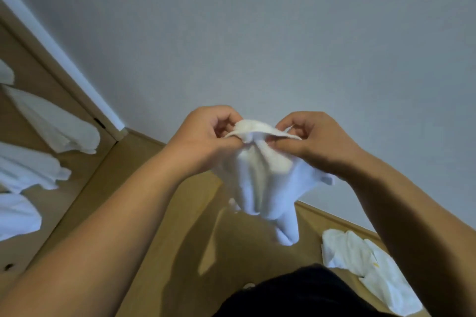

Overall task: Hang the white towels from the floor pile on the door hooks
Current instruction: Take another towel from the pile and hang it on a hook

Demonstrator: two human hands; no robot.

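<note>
The left hand (pixel 206 134) and right hand (pixel 311 136) both pinched the top edge of a crumpled white cloth towel (pixel 260 177), which drooped between and below them.

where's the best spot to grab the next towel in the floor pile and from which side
Judging from how it lies, take the floor pile by the raised fold at its near-wall end, coming from above with the right hand. The cloth lies flat and crumpled, so only a pinch on a raised fold would lift one towel free.
</note>
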